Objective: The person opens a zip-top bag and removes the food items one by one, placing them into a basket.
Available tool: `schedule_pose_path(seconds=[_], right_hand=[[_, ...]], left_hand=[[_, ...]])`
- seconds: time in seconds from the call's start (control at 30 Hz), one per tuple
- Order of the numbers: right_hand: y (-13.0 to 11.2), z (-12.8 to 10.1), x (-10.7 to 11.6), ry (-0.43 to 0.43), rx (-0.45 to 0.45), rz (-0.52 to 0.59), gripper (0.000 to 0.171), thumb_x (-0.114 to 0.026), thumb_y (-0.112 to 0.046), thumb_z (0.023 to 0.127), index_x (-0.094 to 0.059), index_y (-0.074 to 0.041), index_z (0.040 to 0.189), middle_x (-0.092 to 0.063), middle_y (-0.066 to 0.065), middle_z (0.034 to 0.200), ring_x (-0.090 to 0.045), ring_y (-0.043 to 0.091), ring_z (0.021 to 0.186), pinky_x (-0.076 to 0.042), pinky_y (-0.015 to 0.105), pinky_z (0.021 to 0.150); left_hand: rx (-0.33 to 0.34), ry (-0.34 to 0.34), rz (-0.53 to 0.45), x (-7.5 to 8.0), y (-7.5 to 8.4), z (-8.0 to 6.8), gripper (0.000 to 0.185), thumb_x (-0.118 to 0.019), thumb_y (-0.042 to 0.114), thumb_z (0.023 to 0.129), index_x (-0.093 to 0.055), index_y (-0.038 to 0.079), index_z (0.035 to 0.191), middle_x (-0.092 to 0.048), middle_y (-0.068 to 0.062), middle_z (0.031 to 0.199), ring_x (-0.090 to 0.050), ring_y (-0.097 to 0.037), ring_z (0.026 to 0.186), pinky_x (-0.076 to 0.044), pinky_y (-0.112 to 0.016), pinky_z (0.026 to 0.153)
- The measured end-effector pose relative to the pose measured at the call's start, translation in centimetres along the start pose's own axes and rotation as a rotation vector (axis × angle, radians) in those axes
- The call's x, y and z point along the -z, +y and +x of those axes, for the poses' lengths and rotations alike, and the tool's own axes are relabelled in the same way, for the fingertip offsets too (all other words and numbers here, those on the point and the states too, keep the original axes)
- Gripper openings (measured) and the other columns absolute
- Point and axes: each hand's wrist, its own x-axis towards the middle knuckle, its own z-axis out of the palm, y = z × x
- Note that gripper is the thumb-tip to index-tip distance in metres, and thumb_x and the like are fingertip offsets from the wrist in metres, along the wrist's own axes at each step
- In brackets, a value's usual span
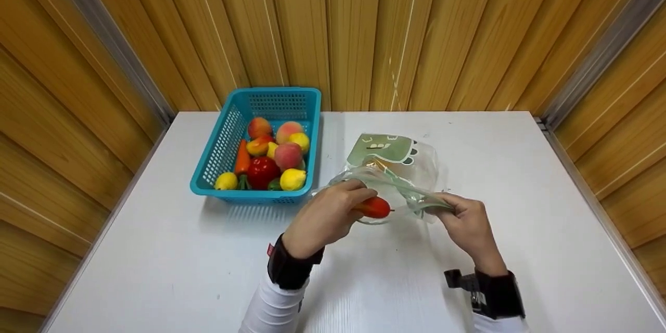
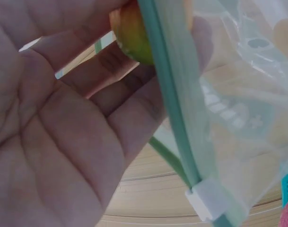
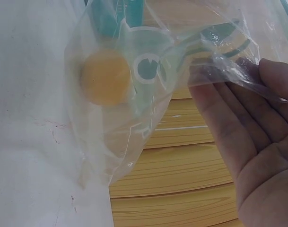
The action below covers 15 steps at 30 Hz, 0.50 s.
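I see my left hand [image 1: 325, 216] gripping the fruit [image 1: 373, 207] at the bag [image 1: 395, 166] mouth — long axis pointing right, toward my right hand [image 1: 465, 221] pinching the rim.

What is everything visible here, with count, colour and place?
Zip bag: one, clear with a green dinosaur print and green zip strip, mid-table, mouth held open.
Orange-red fruit: one, at the bag's mouth in the left hand.
Basket: one, teal plastic, back left of the table.
Toy produce in the basket: about ten pieces; peaches, yellow lemons, a red pepper, an orange carrot.
Table: one, white.
Wall: wooden panels behind.
Left hand: holds the fruit.
Right hand: pinches the bag's rim.
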Motion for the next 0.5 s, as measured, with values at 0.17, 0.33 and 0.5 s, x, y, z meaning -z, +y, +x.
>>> schedule_pose_path(seconds=[0.17, 0.33, 0.5], right_hand=[[0.0, 0.1, 0.0, -0.004, 0.010, 0.002, 0.024, -0.073, 0.016, 0.083, -0.080, 0.002, 0.101, -0.078, 0.015, 0.093, -0.068, 0.001, 0.079, -0.052, 0.011, 0.072], [-0.1, 0.1, 0.1, -0.016, -0.010, 0.034, 0.024, -0.072, 0.015, 0.085, -0.080, 0.001, 0.102, -0.079, 0.014, 0.093, -0.068, 0.002, 0.077, -0.052, 0.012, 0.072], [-0.2, 0.0, 0.1, -0.017, -0.017, 0.036, 0.023, -0.074, 0.013, 0.085, -0.080, 0.000, 0.103, -0.079, 0.013, 0.094, -0.069, 0.001, 0.081, -0.053, 0.011, 0.074]], left_hand=[[0.012, 0.006, -0.096, 1.0, -0.3, -0.6, 0.044, -0.079, 0.009, 0.091, -0.070, 0.013, 0.133, -0.070, -0.005, 0.125, -0.066, -0.022, 0.105, -0.058, -0.033, 0.094], [-0.006, 0.013, -0.203, 1.6, -0.9, -0.9, 0.042, -0.076, 0.014, 0.094, -0.068, 0.009, 0.135, -0.070, -0.006, 0.124, -0.066, -0.020, 0.100, -0.058, -0.028, 0.089], [-0.025, 0.060, -0.268, 1.8, -1.3, -1.0, 0.040, -0.074, 0.015, 0.095, -0.068, 0.009, 0.134, -0.070, -0.006, 0.121, -0.064, -0.019, 0.098, -0.057, -0.027, 0.085]])
